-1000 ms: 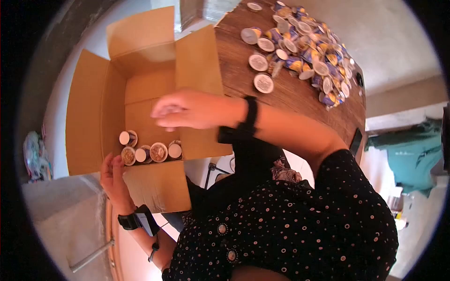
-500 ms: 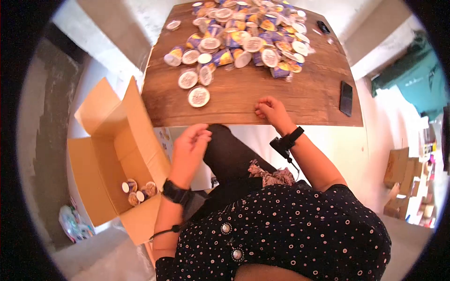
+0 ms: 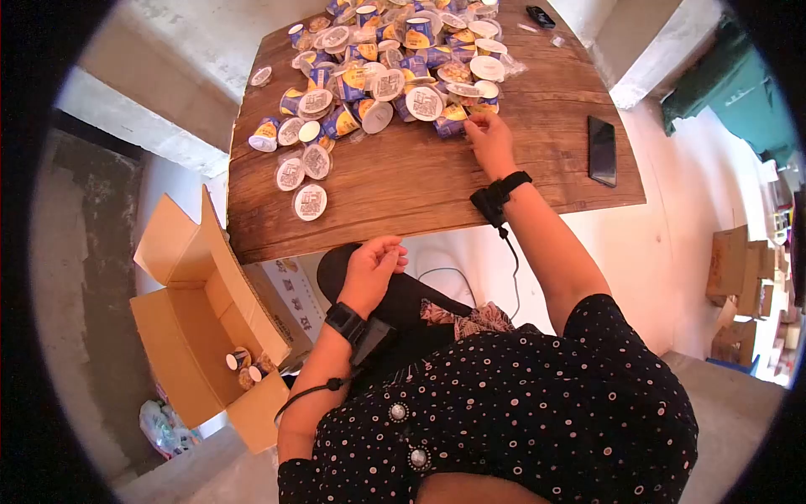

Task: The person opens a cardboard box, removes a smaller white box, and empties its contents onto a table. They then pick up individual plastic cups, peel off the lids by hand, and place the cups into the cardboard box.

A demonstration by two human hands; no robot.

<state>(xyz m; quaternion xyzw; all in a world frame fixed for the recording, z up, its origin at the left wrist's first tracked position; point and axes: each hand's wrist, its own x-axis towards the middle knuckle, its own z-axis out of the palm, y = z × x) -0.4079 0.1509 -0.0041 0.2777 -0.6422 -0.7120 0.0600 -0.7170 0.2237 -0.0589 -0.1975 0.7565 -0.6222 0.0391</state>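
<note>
Many small blue-and-yellow cups with white lids (image 3: 424,102) lie heaped on the wooden table (image 3: 403,181). My right hand (image 3: 490,141) is over the table, its fingertips at the near right edge of the heap, beside a cup (image 3: 451,120); whether they grip it is unclear. My left hand (image 3: 375,265) hangs just off the table's front edge, fingers loosely curled and apart, holding nothing. Nearest to it on the table is a single lidded cup (image 3: 310,202). To the left, an open cardboard box (image 3: 189,344) has several cups (image 3: 243,367) at its bottom.
A black phone (image 3: 602,151) lies at the table's right side, with a small black object (image 3: 540,16) farther back. A plastic bag (image 3: 165,428) is on the floor at the left. Cardboard boxes (image 3: 729,265) stand at the far right, near green cloth (image 3: 739,101).
My right hand has moved forward to the edge of the heap. My left hand has shifted right and slightly down. The camera view has also shifted.
</note>
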